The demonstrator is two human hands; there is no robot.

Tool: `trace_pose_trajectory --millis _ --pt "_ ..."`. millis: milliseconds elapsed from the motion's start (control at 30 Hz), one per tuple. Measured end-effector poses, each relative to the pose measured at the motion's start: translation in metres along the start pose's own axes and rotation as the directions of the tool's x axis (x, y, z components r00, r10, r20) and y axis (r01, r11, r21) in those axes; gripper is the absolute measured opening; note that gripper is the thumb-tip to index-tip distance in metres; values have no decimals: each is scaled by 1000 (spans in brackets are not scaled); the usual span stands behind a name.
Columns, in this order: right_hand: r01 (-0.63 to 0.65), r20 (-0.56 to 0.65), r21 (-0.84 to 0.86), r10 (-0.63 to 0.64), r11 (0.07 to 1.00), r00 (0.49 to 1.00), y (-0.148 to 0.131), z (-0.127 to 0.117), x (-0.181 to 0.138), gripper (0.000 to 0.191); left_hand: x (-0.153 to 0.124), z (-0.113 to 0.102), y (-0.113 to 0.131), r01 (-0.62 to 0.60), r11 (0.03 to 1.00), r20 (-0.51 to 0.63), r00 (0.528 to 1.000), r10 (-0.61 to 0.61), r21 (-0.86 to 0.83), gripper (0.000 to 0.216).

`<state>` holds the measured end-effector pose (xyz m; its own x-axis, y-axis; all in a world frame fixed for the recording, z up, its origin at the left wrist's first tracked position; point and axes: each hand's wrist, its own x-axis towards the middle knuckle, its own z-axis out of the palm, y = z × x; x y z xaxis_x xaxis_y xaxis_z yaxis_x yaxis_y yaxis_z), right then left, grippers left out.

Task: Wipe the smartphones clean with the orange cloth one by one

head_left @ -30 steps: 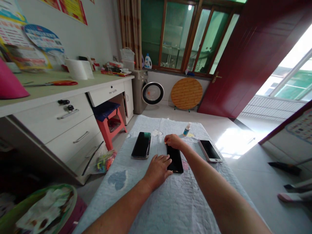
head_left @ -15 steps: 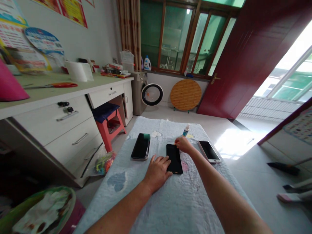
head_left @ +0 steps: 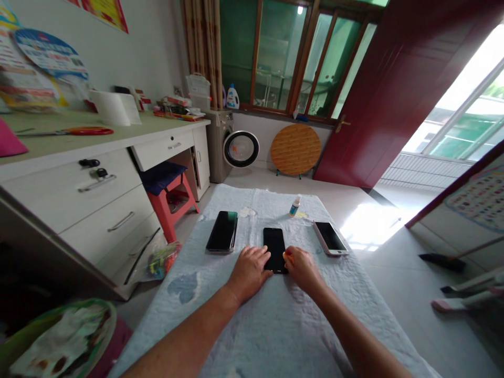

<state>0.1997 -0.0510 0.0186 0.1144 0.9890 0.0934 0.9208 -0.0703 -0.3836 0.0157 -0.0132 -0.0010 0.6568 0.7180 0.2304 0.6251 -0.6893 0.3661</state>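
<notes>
A black smartphone (head_left: 274, 242) lies flat, screen up, on the light blue cloth. My left hand (head_left: 252, 265) holds it along its left side, the thumb at the bottom edge and the fingertips on the left edge. In the closed fingers of my right hand (head_left: 301, 265) is a small orange piece (head_left: 289, 258), mostly hidden, pressed to the phone's right edge near the bottom. A thicker black phone (head_left: 222, 231) lies to the left. On the right is a white-framed phone (head_left: 331, 239). Beyond them stands a small spray bottle (head_left: 294, 207) with a clear cap.
Light blue cloth (head_left: 244, 341) covers the table. A waste bin (head_left: 114, 331) and a plastic bag (head_left: 159, 260) are on the left. Further off are a desk (head_left: 98, 207), a red stool (head_left: 167, 207) and a washing machine (head_left: 218, 142) with its door open.
My right hand has slid from the phone's top right corner down along its right edge, the orange piece still in its fingers. My left hand still holds the left side; the view has shifted slightly.
</notes>
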Motion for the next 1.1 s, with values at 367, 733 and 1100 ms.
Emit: trace_pose_trajectory --millis 367,733,1100 --pt "85 155 129 -104 988 982 -5 -34 2 12 -1 4 -1 -6 1000 -39 999 6 -10 49" --pt "100 -25 -156 -105 983 994 13 14 104 28 -1 0 1 -25 1000 9 1000 25 0 39" --pt "374 198 -258 -331 891 923 -31 23 131 29 -2 2 3 -46 998 -79 996 48 36 39"
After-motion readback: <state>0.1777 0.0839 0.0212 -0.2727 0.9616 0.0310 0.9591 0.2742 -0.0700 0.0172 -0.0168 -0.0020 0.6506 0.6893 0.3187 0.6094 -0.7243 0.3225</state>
